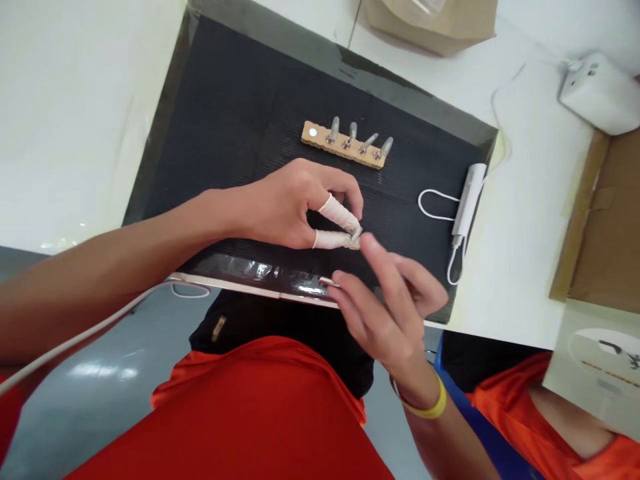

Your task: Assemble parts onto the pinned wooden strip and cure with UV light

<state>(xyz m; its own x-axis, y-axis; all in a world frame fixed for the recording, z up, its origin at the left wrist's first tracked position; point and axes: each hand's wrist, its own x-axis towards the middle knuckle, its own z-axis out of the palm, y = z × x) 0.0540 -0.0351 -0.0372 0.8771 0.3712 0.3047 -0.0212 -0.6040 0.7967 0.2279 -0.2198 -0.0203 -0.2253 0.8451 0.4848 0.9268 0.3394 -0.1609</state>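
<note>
My left hand (pixel 295 207) hovers over the black mat (pixel 225 120) with white cots on thumb and forefinger. Those two fingers pinch a small metal part (pixel 356 235). My right hand (pixel 390 300), with a yellow wristband, sits just below and to the right; its forefinger tip touches that same part and a thin metal piece (pixel 327 282) lies between its lower fingers. Farther back on the mat lies a wooden strip (pixel 343 145) with several metal pins standing in it and one empty hole at its left end.
A white power bank with a looped cable (pixel 467 200) lies at the mat's right edge. A white adapter (pixel 600 93) and cardboard boxes (pixel 605 220) sit on the white table at right. A white cable (pixel 100 323) runs over my left forearm. My red shorts fill the bottom.
</note>
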